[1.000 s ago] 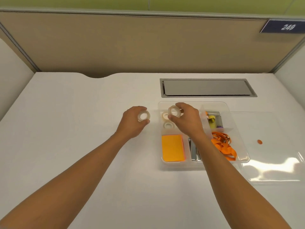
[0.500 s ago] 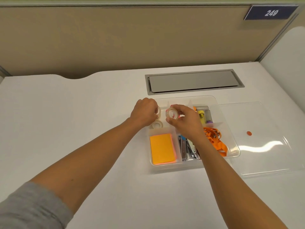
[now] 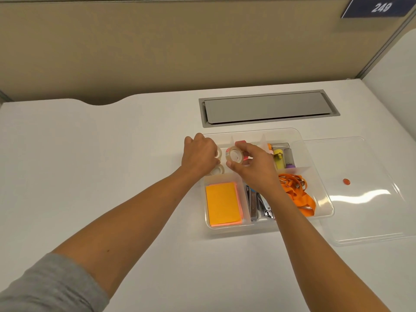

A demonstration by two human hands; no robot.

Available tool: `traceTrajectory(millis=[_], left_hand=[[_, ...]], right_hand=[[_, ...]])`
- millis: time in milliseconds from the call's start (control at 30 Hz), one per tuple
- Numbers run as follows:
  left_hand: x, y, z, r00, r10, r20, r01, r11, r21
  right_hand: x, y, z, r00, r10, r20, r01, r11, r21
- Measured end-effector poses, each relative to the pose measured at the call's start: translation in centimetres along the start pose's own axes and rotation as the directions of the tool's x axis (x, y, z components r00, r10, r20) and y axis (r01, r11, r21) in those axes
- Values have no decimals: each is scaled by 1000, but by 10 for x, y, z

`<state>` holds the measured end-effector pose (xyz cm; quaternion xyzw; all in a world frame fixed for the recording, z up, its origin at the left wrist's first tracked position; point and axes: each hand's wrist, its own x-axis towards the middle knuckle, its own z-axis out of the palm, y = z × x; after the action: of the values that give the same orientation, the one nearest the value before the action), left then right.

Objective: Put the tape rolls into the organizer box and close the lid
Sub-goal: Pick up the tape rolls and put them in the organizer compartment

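Since a second ago: both hands have come in from beside the box to right over its back-left compartment, and the view has swung left.

Left hand [image 3: 199, 157]: curled over a clear tape roll [image 3: 218, 152] at the back-left compartment; can't tell if it's gripping or already letting go, knuckles hide it.

Right hand [image 3: 252, 167]: pinching a second clear roll [image 3: 235, 154] between thumb and fingertips, hole facing the camera, held just above the divider between the back-left and back-middle compartments.

Key relation: that roll sits just right of the left hand's one, so it probably only needs to go down and a touch left. Right hand is the one on it.

Organizer box [image 3: 324, 199]: another roll [image 3: 218, 170] already lies flat in the back-left bay; orange sticky notes [image 3: 222, 202] front-left; metal clips [image 3: 258, 203] front-middle; orange lanyard [image 3: 297, 192] right; small yellow and purple bits behind it.

Lid [image 3: 371, 199]: off, lying flat on the desk touching the box's right side.
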<state>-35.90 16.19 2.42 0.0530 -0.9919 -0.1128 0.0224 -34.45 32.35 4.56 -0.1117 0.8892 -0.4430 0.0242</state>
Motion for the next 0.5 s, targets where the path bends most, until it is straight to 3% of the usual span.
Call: traceTrajectory(millis=[300, 500], left_hand=[[-3, -1, 0, 999, -4, -37, 1, 995, -103], [-21, -10, -16, 983, -127, -135, 69, 928, -366]], right_hand=[[0, 3, -1, 999, 6, 32, -5, 999, -49], [5, -5, -1, 997, -9, 75, 15, 996, -86]])
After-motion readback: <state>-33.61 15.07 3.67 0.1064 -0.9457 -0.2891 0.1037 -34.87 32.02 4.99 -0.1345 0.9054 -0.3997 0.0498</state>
